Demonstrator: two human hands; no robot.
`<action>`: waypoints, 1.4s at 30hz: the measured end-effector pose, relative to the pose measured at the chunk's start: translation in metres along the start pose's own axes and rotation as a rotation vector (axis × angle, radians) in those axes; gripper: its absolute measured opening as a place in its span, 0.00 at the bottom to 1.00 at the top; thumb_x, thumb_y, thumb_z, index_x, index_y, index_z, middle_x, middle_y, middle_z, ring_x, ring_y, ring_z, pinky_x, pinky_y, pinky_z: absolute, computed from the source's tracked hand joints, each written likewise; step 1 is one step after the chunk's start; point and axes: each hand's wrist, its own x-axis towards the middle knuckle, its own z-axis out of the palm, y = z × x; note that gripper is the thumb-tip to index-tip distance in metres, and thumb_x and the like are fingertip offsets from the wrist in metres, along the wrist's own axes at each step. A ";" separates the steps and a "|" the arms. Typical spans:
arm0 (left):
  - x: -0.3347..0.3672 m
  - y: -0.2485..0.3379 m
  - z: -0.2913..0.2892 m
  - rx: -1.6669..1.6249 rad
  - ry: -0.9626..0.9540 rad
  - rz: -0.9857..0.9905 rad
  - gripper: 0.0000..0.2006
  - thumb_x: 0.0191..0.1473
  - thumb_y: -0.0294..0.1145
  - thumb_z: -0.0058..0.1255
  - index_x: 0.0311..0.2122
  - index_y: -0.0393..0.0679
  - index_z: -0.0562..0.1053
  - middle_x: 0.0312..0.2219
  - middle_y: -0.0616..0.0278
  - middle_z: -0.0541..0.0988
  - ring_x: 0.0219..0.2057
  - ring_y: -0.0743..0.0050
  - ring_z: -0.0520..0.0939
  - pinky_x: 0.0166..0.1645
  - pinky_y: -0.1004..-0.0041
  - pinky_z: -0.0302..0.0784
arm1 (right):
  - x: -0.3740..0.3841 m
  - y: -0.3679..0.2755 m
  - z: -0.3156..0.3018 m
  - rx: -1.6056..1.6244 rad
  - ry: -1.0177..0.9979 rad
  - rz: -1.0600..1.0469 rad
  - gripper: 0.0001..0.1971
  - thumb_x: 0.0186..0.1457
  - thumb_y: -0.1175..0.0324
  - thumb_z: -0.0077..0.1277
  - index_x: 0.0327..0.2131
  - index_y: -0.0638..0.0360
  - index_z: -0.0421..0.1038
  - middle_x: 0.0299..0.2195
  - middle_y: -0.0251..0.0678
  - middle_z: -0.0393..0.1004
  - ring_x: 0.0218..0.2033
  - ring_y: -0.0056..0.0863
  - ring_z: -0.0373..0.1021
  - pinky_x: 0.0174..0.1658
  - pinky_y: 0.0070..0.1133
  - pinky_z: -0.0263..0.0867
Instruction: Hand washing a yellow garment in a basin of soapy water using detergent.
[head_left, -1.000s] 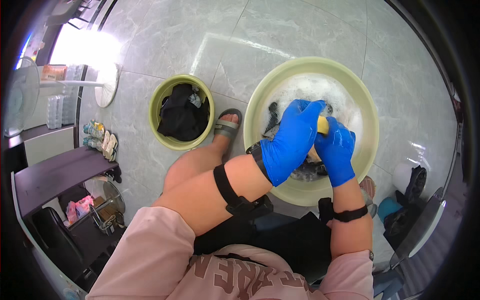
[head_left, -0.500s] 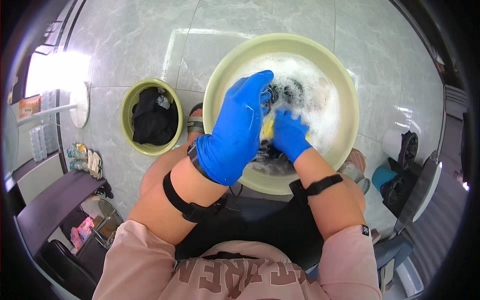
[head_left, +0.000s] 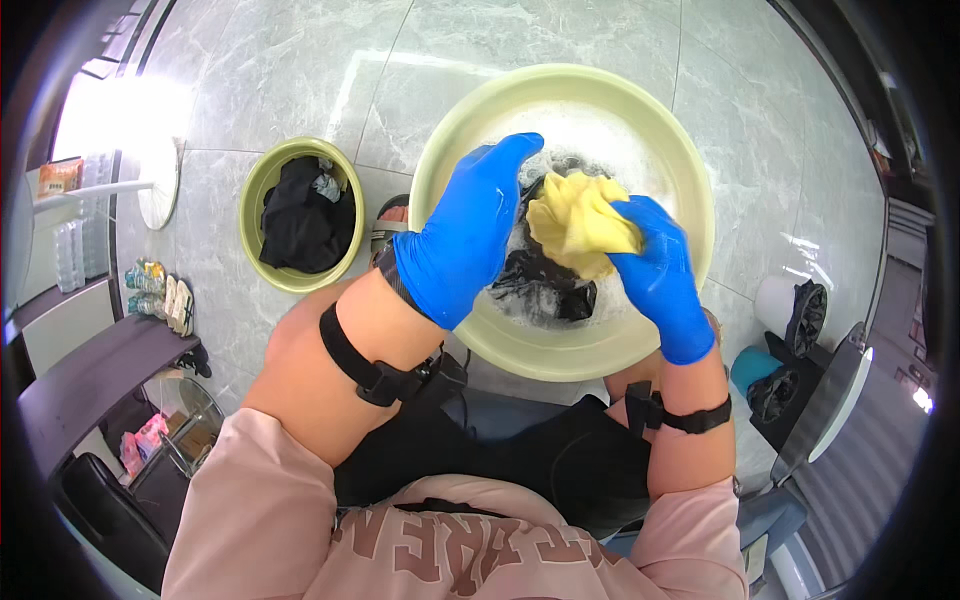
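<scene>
My right hand [head_left: 662, 275], in a blue rubber glove, grips a crumpled yellow cloth [head_left: 585, 225] above the suds. My left hand [head_left: 465, 235], gloved alike, is at the basin's left side next to the dark wet cloth, its thumb side uppermost. Most of its fingers are hidden behind the hand, so whether it holds any cloth does not show. Below both hands is a large pale green basin [head_left: 560, 368] of foamy water. Dark wet cloth [head_left: 540, 275] lies in that water, partly under the yellow cloth.
Left of the basin, a smaller green tub [head_left: 252, 255] holds black clothes [head_left: 305, 220]. A sandal [head_left: 388, 222] shows between the tubs. At the far left are a dark bench [head_left: 105, 375] and a pedestal fan [head_left: 158, 185]. Bins with black liners [head_left: 805, 315] stand at the right.
My right hand has risen from the water and moved right, bringing up the yellow cloth that was mostly under it. My left hand has shifted slightly left.
</scene>
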 end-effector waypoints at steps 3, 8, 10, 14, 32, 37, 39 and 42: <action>0.002 0.008 0.014 0.003 -0.017 -0.189 0.25 0.63 0.48 0.43 0.62 0.51 0.65 0.57 0.55 0.67 0.56 0.60 0.71 0.60 0.63 0.67 | 0.000 -0.020 -0.024 0.135 0.006 0.045 0.20 0.46 0.80 0.57 0.46 0.66 0.74 0.46 0.45 0.75 0.47 0.34 0.73 0.51 0.27 0.68; 0.018 -0.011 0.033 -0.204 -0.174 -0.330 0.27 0.63 0.53 0.45 0.61 0.51 0.65 0.54 0.57 0.72 0.51 0.65 0.78 0.56 0.67 0.75 | -0.005 -0.031 -0.036 0.607 0.093 0.158 0.21 0.51 0.80 0.57 0.51 0.66 0.71 0.53 0.42 0.71 0.53 0.31 0.70 0.56 0.27 0.66; 0.029 -0.021 0.033 -0.550 -0.321 -0.396 0.25 0.61 0.47 0.51 0.59 0.47 0.67 0.52 0.58 0.76 0.53 0.67 0.77 0.58 0.69 0.74 | -0.007 -0.033 -0.037 0.818 0.171 0.259 0.25 0.50 0.80 0.57 0.54 0.65 0.68 0.56 0.43 0.69 0.56 0.32 0.68 0.59 0.27 0.65; 0.040 -0.032 0.035 0.264 -0.560 0.233 0.26 0.56 0.35 0.57 0.59 0.43 0.67 0.53 0.59 0.75 0.54 0.65 0.76 0.57 0.68 0.73 | -0.003 -0.030 -0.034 1.107 0.202 0.238 0.26 0.50 0.78 0.57 0.55 0.66 0.67 0.52 0.42 0.71 0.54 0.30 0.68 0.58 0.26 0.64; 0.023 -0.068 0.073 0.590 -0.105 0.547 0.27 0.62 0.25 0.45 0.65 0.36 0.57 0.55 0.49 0.72 0.55 0.58 0.74 0.59 0.66 0.71 | 0.014 -0.007 0.052 0.631 0.600 0.376 0.22 0.54 0.66 0.59 0.49 0.67 0.67 0.44 0.48 0.72 0.45 0.39 0.71 0.51 0.32 0.67; 0.032 -0.059 0.074 -0.218 0.050 0.045 0.15 0.64 0.35 0.48 0.51 0.38 0.74 0.44 0.59 0.79 0.44 0.73 0.79 0.50 0.73 0.75 | 0.017 -0.009 0.054 0.640 0.659 0.326 0.18 0.56 0.69 0.58 0.48 0.66 0.68 0.42 0.44 0.76 0.44 0.31 0.73 0.48 0.27 0.69; 0.031 -0.059 0.055 0.056 -0.036 0.272 0.16 0.64 0.34 0.48 0.52 0.36 0.73 0.45 0.58 0.78 0.45 0.72 0.79 0.51 0.73 0.75 | 0.019 -0.015 0.046 0.667 0.574 0.352 0.17 0.57 0.71 0.57 0.48 0.66 0.69 0.42 0.42 0.76 0.44 0.29 0.73 0.48 0.26 0.69; 0.032 -0.049 0.042 0.352 -0.176 0.439 0.22 0.61 0.31 0.49 0.58 0.34 0.67 0.51 0.52 0.76 0.51 0.62 0.78 0.57 0.68 0.72 | 0.024 -0.013 0.023 0.756 0.384 0.421 0.18 0.58 0.64 0.57 0.46 0.69 0.73 0.39 0.40 0.78 0.39 0.26 0.74 0.46 0.24 0.69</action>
